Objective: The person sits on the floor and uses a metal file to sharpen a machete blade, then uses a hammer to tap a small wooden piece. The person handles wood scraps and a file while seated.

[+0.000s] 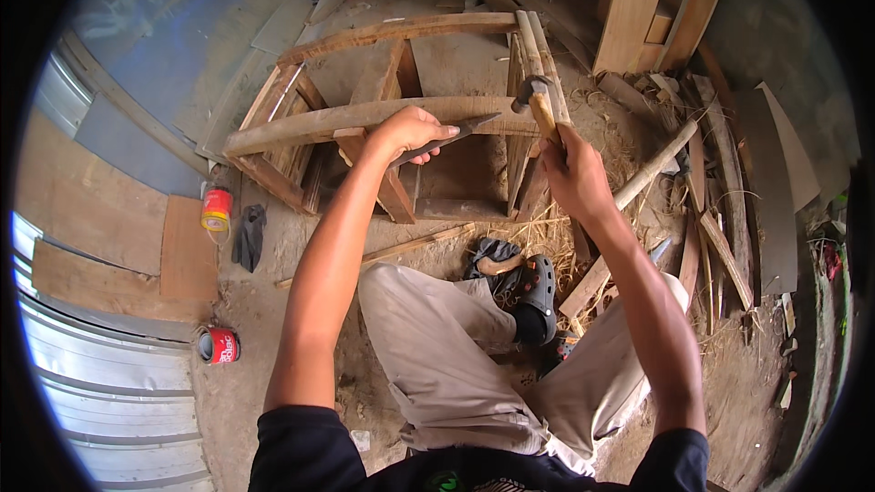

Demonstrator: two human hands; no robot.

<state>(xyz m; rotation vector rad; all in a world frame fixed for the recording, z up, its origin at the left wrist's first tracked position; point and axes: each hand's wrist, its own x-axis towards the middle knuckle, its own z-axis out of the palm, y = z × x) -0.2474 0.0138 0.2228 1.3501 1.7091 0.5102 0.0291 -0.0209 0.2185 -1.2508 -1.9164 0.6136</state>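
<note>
My left hand (415,134) is closed round a dark, narrow, pointed metal piece (473,125), whose tip points right. Its exact kind cannot be made out. Right of it, my right hand (576,173) grips the wooden handle of a hammer (544,117). The dark hammer head is raised, close to the pointed tip and apart from it. Beyond both hands lies a wooden frame (314,126) with curved rails and crosspieces. My left hand is over its near curved rail, and the hammer is by its right end.
Wood offcuts (725,260) and shavings lie at the right. Wooden panels (629,9) stand at the far right. Two red cans, one upper (217,208) and one lower (219,345), are at the left near metal sheeting (118,392). A clog (538,299) is on my foot.
</note>
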